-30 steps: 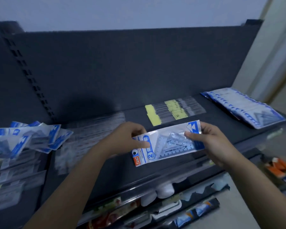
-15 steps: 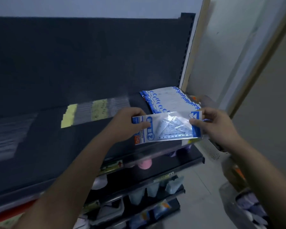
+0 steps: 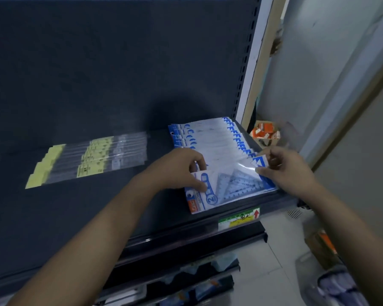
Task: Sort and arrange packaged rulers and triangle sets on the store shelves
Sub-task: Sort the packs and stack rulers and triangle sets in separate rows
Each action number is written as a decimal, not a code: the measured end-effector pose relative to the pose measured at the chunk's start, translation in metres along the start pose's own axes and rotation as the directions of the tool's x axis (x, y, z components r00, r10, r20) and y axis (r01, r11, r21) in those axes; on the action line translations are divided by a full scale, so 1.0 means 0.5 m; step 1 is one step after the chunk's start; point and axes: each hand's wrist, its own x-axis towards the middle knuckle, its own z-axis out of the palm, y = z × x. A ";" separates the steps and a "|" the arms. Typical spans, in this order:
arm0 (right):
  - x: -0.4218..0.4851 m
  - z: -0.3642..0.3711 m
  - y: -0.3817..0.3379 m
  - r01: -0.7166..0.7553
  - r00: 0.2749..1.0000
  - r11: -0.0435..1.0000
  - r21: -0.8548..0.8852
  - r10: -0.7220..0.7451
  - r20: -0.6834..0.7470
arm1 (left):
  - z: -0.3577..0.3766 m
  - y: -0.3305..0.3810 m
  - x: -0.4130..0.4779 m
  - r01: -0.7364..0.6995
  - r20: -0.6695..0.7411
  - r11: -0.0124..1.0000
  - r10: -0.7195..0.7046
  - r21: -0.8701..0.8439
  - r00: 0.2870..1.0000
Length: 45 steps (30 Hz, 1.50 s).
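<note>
While the left hand (image 3: 179,171) pinches the triangle set packet (image 3: 228,188) at one end, the right hand (image 3: 283,171) pinches the other, atop the fanned stack (image 3: 210,138).

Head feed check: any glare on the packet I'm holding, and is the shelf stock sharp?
Head view: dim overall, shelf back nearly black; a white glare streak crosses the triangle set packet near the right hand; the yellow-labelled ruler packs are soft, print unreadable; wide-angle tilts the shelf upright.

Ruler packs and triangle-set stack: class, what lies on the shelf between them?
Only bare shelf separates the ruler packs and triangle-set stack, per the head view.
</note>
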 end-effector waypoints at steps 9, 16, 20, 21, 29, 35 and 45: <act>0.040 -0.036 0.059 0.183 0.917 0.982 -0.052 -0.151 0.369 | 0.020 0.014 -0.022 0.138 -0.046 0.990 -0.140 -0.042 0.989; 0.049 -0.015 0.022 0.453 0.855 0.889 -0.065 -0.413 0.312 | 0.042 0.065 -0.105 0.280 -0.361 0.959 -0.276 -0.044 0.891; 0.020 0.026 -0.031 0.551 0.806 0.831 -0.079 -0.506 0.307 | 0.034 0.093 -0.189 0.455 -0.449 0.847 -0.305 0.275 0.840; 0.009 0.037 -0.048 0.581 0.785 0.811 -0.066 -0.538 0.306 | 0.031 0.095 -0.212 0.501 -0.462 0.810 -0.333 0.306 0.822; -0.108 0.168 -0.230 0.716 0.635 0.696 0.056 -0.683 0.362 | -0.014 0.063 -0.457 0.740 -0.631 0.569 -0.436 0.359 0.641; -0.222 0.341 -0.453 0.791 0.526 0.594 0.149 -0.783 0.331 | -0.068 -0.042 -0.724 0.859 -0.709 0.406 -0.502 0.311 0.495; -0.392 0.623 -0.805 0.764 0.488 0.578 0.286 -0.808 0.329 | -0.152 -0.273 -1.144 0.952 -0.741 0.255 -0.604 0.170 0.295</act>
